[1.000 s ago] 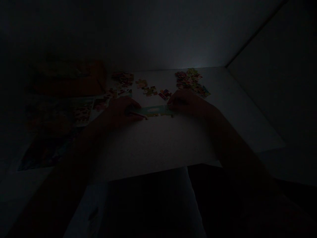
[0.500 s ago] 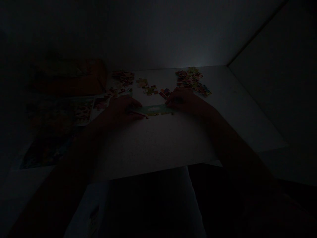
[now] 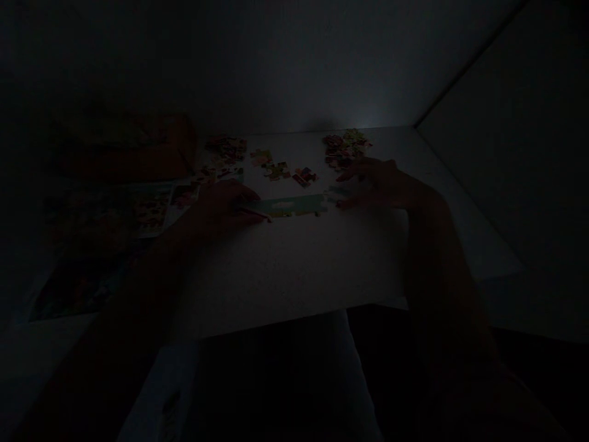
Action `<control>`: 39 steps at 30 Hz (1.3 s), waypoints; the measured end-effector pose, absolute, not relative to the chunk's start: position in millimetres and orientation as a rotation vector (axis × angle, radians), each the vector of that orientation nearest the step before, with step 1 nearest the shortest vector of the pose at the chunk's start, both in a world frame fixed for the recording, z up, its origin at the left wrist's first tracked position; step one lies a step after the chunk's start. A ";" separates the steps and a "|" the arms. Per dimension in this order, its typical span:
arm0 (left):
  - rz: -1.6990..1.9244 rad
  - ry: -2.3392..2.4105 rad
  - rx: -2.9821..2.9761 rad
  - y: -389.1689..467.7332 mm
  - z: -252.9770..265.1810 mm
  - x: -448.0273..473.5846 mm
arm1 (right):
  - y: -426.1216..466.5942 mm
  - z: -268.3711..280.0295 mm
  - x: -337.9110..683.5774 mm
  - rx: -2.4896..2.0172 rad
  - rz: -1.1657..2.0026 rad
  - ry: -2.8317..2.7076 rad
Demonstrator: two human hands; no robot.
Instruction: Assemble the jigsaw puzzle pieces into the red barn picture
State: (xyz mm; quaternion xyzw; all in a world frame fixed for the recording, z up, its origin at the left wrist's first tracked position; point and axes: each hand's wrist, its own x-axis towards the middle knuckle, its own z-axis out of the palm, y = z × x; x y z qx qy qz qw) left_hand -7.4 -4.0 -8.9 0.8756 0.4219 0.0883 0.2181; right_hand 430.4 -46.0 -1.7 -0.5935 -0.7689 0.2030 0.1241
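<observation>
Currently left hand (image 3: 221,205) presses flat on joined puzzle strip (image 3: 289,205), frame centre; right hand (image 3: 372,181) open, fingers spread, just right of it.

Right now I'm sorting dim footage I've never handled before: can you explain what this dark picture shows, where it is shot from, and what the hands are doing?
There is no machine here. The one picture comes from a camera on a person's head, looking down at their own two bare hands over a white table.

The left hand presses on one end of a joined strip of puzzle pieces. The right hand hovers with fingers spread just past the strip's other end; whether it touches is too dark to tell.

Loose puzzle pieces and a small heap lie farther back. At the left lies a printed picture sheet.
</observation>
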 end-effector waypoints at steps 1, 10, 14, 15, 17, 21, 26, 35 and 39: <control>0.234 1.177 2.421 -4.4 -7.9 -7.1 | -46.1 -1.7 429.1 -1.742 0.613 -2.257; 0.266 1.163 2.399 -4.7 -8.3 -7.0 | -46.2 0.4 428.2 -1.721 0.758 -2.266; 0.253 1.168 2.402 -6.3 -7.0 -6.8 | -49.8 4.5 429.4 -1.619 0.833 -2.278; 0.251 1.166 2.404 -7.0 -6.5 -6.8 | -50.1 4.8 429.1 -1.596 0.833 -2.294; 0.268 1.169 2.401 -8.0 -6.3 -6.9 | -50.0 4.5 428.1 -1.555 0.835 -2.324; 0.298 1.160 2.408 -6.6 -9.2 -8.2 | -48.1 1.3 426.6 -1.531 0.856 -2.341; 0.267 1.160 2.433 -5.3 -9.2 -6.9 | -45.9 -3.1 426.8 -1.536 0.875 -2.337; 0.269 1.149 2.430 -6.2 -6.3 -4.9 | -46.1 -4.9 427.7 -1.505 0.879 -2.330; 0.269 1.157 2.426 -5.9 -5.7 -4.9 | -46.4 -3.8 425.4 -1.482 0.866 -2.336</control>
